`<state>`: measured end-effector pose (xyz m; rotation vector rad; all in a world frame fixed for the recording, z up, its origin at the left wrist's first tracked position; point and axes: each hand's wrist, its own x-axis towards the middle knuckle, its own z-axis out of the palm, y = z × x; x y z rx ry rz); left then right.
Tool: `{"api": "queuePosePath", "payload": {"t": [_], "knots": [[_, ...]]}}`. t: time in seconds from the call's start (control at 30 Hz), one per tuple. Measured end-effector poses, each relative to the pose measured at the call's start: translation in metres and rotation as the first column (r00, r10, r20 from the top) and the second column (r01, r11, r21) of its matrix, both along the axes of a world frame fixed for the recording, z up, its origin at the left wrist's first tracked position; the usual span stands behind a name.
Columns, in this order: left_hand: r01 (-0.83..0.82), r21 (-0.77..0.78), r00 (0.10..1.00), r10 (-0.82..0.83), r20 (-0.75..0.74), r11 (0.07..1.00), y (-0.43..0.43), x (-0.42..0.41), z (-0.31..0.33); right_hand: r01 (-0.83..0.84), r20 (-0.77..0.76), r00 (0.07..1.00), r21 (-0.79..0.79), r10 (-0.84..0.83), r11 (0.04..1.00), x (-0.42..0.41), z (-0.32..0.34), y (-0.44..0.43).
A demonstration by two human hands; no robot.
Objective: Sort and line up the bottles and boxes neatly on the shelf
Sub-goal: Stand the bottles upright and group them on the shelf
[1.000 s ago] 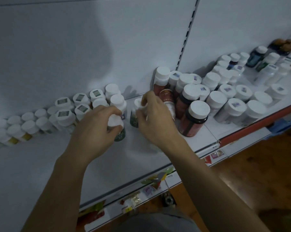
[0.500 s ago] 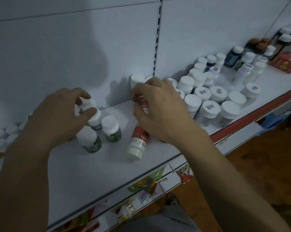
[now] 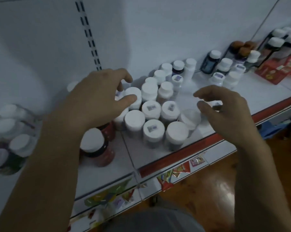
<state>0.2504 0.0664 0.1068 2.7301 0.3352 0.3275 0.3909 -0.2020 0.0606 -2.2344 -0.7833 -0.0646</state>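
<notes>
Head camera shows your left hand (image 3: 98,97) resting loose, open fingers on the white-capped bottles (image 3: 152,132) bunched on the shelf (image 3: 158,154), while your right hand (image 3: 225,113) hangs just beside them, loosely curled, holding nothing.

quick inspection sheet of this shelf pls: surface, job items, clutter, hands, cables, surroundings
surface: white shelf with a red front strip; a bare patch lies by the right hand.
job's things: white-capped bottles packed in a cluster; red-brown bottle to its left; dark bottles and red boxes further right.
clutter: colourful tags sit crooked on the edge below.
grippers: left hand over the cluster, thumb on a white cap, grip unclear; right hand open, holding nothing.
cables: nothing seen.
surroundings: white back panel, wooden floor.
</notes>
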Motion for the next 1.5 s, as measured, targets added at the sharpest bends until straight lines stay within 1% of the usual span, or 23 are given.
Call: {"api": "queuePosePath", "payload": {"t": [0.1, 0.17, 0.33, 0.5, 0.53, 0.6, 0.67, 0.73, 0.83, 0.87, 0.9, 0.93, 0.97, 1.0, 1.03, 1.07, 1.1, 1.13, 1.17, 1.2, 1.3, 1.37, 1.5], "knots": [[0.025, -0.008, 0.999, -0.025, -0.021, 1.0, -0.034, 0.036, -0.006, 0.068, -0.023, 0.998, 0.07, -0.067, 0.995, 0.033, -0.01, -0.028], [0.015, -0.024, 0.999, -0.016, -0.04, 1.0, -0.049, 0.053, -0.014, 0.053, -0.024, 0.998, 0.072, -0.051, 0.996, 0.049, -0.014, -0.038], [-0.006, -0.034, 0.994, 0.003, -0.11, 0.999, -0.067, 0.086, -0.034, -0.136, -0.056, 0.99, -0.098, 0.131, 0.986, 0.067, -0.026, -0.04], [-0.098, 0.022, 0.994, 0.098, -0.046, 0.995, -0.066, 0.117, -0.027, -0.178, -0.048, 0.984, -0.121, 0.174, 0.977, 0.079, -0.031, -0.029], [-0.091, 0.049, 0.994, 0.094, -0.063, 0.995, -0.065, 0.125, -0.026, -0.197, -0.052, 0.98, -0.13, 0.191, 0.972, 0.082, -0.029, -0.027], [-0.061, 0.123, 0.983, 0.081, -0.167, 0.991, -0.066, 0.142, -0.03, -0.237, -0.051, 0.971, -0.129, 0.232, 0.963, 0.089, -0.024, -0.022], [-0.042, 0.199, 0.953, 0.099, -0.286, 0.979, -0.068, 0.154, -0.037, -0.239, -0.005, 0.971, -0.056, 0.239, 0.969, 0.095, -0.021, -0.018], [-0.038, 0.257, 0.933, 0.127, -0.337, 0.966, -0.07, 0.16, -0.043, -0.233, 0.029, 0.972, 0.004, 0.233, 0.972, 0.101, -0.023, -0.015], [-0.049, 0.246, 0.939, 0.129, -0.32, 0.968, -0.069, 0.162, -0.042, -0.286, -0.015, 0.958, -0.088, 0.286, 0.954, 0.108, -0.033, -0.006], [-0.056, 0.214, 0.947, 0.12, -0.3, 0.975, -0.068, 0.16, -0.04, -0.306, -0.029, 0.952, -0.086, 0.304, 0.948, 0.11, -0.035, -0.004], [-0.066, 0.174, 0.957, 0.112, -0.269, 0.983, -0.067, 0.158, -0.036, -0.299, -0.025, 0.954, -0.045, 0.298, 0.953, 0.113, -0.034, -0.002], [-0.079, 0.134, 0.967, 0.109, -0.229, 0.988, -0.065, 0.155, -0.032, -0.25, -0.004, 0.968, 0.02, 0.25, 0.968, 0.119, -0.03, -0.004], [-0.091, 0.099, 0.978, 0.108, -0.179, 0.991, -0.063, 0.151, -0.028, -0.169, 0.041, 0.985, 0.081, 0.166, 0.982, 0.128, -0.025, -0.007], [-0.099, 0.068, 0.986, 0.107, -0.128, 0.993, -0.061, 0.147, -0.023, -0.072, 0.109, 0.992, 0.098, 0.061, 0.993, 0.14, -0.02, -0.011], [-0.103, 0.04, 0.991, 0.106, -0.078, 0.994, -0.06, 0.144, -0.02, 0.032, 0.186, 0.982, 0.027, -0.036, 0.999, 0.154, -0.015, -0.014], [-0.103, 0.014, 0.994, 0.104, -0.035, 0.995, -0.059, 0.141, -0.017, 0.128, 0.25, 0.964, -0.131, -0.092, 0.983, 0.167, -0.011, -0.016], [-0.101, -0.008, 0.995, 0.101, -0.003, 0.995, -0.059, 0.14, -0.015, 0.189, 0.273, 0.957, -0.329, -0.098, 0.925, 0.179, -0.007, -0.016], [-0.096, -0.024, 0.995, 0.096, 0.016, 0.995, -0.06, 0.139, -0.014, 0.194, 0.259, 0.963, -0.492, -0.07, 0.849, 0.188, -0.005, -0.014], [-0.089, -0.039, 0.996, 0.09, 0.025, 0.995, -0.061, 0.138, -0.014, 0.163, 0.219, 0.975, -0.595, -0.037, 0.787, 0.195, -0.003, -0.011], [-0.085, -0.052, 0.996, 0.086, 0.028, 0.995, -0.062, 0.137, -0.015, 0.134, 0.186, 0.982, -0.641, -0.017, 0.755, 0.199, -0.004, -0.008], [-0.095, -0.064, 0.995, 0.097, 0.026, 0.993, -0.06, 0.133, -0.021, 0.049, 0.15, 0.987, -0.647, 0.064, 0.76, 0.21, -0.008, -0.004], [-0.102, -0.066, 0.994, 0.104, 0.025, 0.993, -0.059, 0.131, -0.026, -0.03, 0.14, 0.978, -0.636, 0.153, 0.771, 0.212, -0.01, -0.004], [-0.104, -0.077, 0.993, 0.107, 0.04, 0.992, -0.061, 0.128, -0.031, -0.209, 0.044, 0.958, -0.566, 0.282, 0.798, 0.209, -0.009, -0.008]]}}
